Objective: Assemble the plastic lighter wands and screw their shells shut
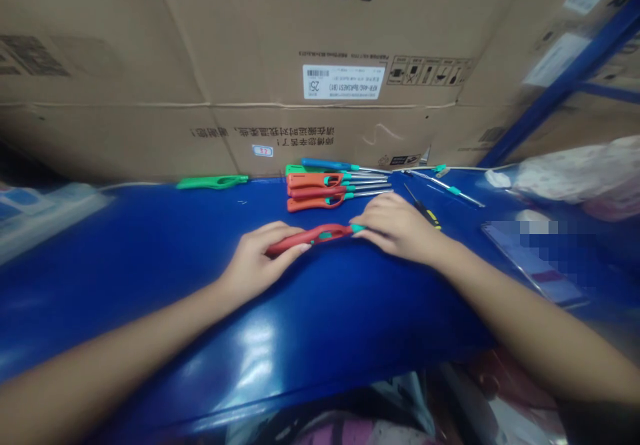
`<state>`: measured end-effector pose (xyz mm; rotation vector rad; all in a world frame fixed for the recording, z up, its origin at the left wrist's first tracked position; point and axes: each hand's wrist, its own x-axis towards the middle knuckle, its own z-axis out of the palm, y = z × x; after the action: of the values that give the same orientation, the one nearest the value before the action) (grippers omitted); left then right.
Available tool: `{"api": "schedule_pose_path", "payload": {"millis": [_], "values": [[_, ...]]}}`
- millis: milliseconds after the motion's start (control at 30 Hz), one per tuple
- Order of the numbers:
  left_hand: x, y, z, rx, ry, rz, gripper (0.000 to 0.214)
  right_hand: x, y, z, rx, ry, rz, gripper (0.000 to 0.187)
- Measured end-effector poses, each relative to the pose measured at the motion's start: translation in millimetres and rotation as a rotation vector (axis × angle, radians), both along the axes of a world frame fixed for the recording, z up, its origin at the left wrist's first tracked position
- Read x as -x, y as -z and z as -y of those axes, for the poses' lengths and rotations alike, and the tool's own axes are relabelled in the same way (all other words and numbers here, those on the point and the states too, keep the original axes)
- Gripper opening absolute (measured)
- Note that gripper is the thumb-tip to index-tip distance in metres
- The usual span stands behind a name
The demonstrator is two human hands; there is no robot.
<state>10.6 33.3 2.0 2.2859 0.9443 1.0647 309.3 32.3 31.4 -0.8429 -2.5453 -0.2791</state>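
A red long-nosed lighter with teal parts is held level above the blue table. My left hand is closed around its handle end, the thumb along the near side. At the teal collar my right hand pinches the front end, hiding the nozzle there. Just beyond lies a pile of several gas lighters in orange, red, green and blue, their metal nozzles pointing right. Close to my right hand rests a black and yellow screwdriver.
Upside-down printed cardboard walls off the back of the blue table. A green lighter body lies at the back left. Loose metal nozzles with teal collars lie right, near a flat phone-like object and a blue metal frame.
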Motion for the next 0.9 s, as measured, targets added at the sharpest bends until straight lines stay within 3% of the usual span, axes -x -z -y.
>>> {"api": "schedule_pose_path", "payload": {"millis": [167, 400, 667, 900], "values": [[1.2, 0.5, 3.3, -0.048, 0.047, -0.018, 0.018, 16.5, 8.3, 9.7, -0.112, -0.057, 0.057, 0.026], [1.7, -5.3, 3.3, 0.146, 0.027, 0.010, 0.023, 18.6, 8.6, 15.6, -0.152, -0.090, 0.021, 0.019], [3.7, -3.0, 9.8, -0.078, 0.106, -0.007, 0.015, 22.0, 10.7, 19.2, -0.006, -0.103, -0.001, 0.023], [-1.2, -0.9, 7.9, -0.075, 0.125, -0.163, 0.025, 15.2, 9.6, 9.6, 0.167, 0.036, 0.088, 0.020]]}}
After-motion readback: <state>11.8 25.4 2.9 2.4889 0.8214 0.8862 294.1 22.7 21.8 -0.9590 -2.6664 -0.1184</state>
